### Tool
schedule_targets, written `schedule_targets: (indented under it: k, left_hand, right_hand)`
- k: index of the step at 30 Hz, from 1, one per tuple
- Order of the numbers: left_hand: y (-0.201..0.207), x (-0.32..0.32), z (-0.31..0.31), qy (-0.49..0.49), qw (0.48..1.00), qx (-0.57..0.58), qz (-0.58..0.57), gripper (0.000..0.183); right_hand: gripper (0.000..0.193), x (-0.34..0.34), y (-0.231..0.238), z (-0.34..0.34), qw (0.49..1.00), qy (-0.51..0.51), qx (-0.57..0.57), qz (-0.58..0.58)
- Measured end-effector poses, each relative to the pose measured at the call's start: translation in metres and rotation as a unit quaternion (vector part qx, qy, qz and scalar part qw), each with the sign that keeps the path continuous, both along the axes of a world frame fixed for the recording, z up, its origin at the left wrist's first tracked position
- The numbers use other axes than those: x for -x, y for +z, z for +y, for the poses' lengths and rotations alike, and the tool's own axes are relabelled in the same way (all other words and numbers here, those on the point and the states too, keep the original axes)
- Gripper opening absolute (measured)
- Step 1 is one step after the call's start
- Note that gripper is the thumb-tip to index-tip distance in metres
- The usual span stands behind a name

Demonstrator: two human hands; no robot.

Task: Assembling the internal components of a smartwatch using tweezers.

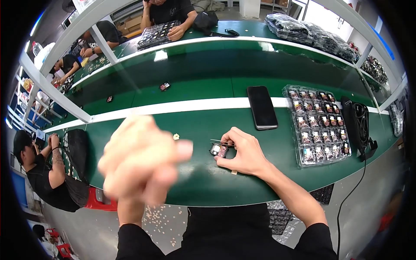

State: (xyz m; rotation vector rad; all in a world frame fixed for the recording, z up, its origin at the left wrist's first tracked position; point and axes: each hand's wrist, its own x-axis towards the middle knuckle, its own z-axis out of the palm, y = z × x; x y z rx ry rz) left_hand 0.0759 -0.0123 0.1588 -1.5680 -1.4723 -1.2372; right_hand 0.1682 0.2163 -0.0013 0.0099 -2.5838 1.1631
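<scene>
My right hand (pixel 245 151) is closed on a small square black module (pixel 218 150), with thumb and fingers at its edges, just above the green bench top. Its face shows a white patch and a dark reddish patch. Something thin and metallic, like tweezers (pixel 220 141), sticks out from the same fingers. My left hand (pixel 141 162) is raised close to the camera, left of the module. Motion smears its fingers, and whether it holds anything cannot be made out. A small pale scrap (pixel 234 172) lies by my right thumb, and a yellowish one (pixel 176 137) farther off.
Right of my hand lie a black phone (pixel 262 108), a clear tray of similar modules (pixel 318 125) and a black case with a cable (pixel 357 125). Two modules (pixel 164 86) (pixel 110 99) sit beyond the white rail (pixel 195 104). A seated person (pixel 52 169) works at left; others sit across.
</scene>
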Motion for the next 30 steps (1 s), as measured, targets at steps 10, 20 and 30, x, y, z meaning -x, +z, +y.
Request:
schedule_targets:
  k: [10, 20, 30]
  left_hand:
    - [-0.173, 0.248, -0.012, 0.341, 0.876, 0.319, -0.121, 0.069]
    - [-0.176, 0.269, 0.011, 0.274, 0.881, 0.336, -0.189, 0.037]
    - [-0.129, 0.082, 0.051, 0.044, 0.921, 0.377, -0.089, 0.047]
  right_hand:
    - [0.041, -0.046, 0.038, 0.02, 0.992, -0.052, -0.038, 0.11]
    - [0.046, -0.164, 0.062, 0.163, 0.864, -0.467, -0.174, 0.077]
    - [0.05, -0.197, 0.04, 0.208, 0.817, -0.541, -0.194, 0.032]
